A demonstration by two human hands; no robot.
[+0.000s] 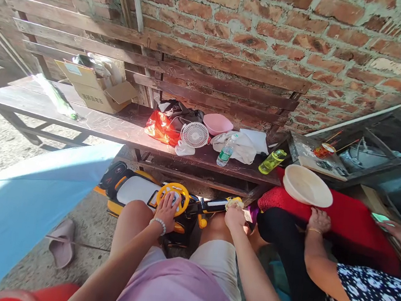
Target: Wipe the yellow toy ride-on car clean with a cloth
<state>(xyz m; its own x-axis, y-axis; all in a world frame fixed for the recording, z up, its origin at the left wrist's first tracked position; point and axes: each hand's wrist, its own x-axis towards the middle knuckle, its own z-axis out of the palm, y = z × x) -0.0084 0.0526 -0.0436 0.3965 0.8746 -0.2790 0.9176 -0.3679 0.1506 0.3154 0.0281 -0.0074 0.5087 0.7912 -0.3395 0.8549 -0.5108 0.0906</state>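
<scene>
A yellow steering wheel (162, 190) on a black, yellow and white ride-on toy car (134, 189) is under my left hand (166, 212). The fingers lie stretched over the wheel's hub, and the wrist wears a beaded bracelet. My right hand (235, 218) is closed around a pale yellow crumpled thing (234, 202), at the end of the toy's yellow and black bar (215, 205). Whether this hand also touches the bar, I cannot tell. The toy stands just ahead of my knees, with my legs partly hiding it.
Along the brick wall, a wooden bench (126, 130) bears a cardboard box (100, 93), a fan (195, 135), a pink basin (218, 123) and bottles (225, 154). A blue umbrella-like sheet (42, 200) spreads at left. At right, a seated person's hand (319, 220) is by a cream basin (307, 186).
</scene>
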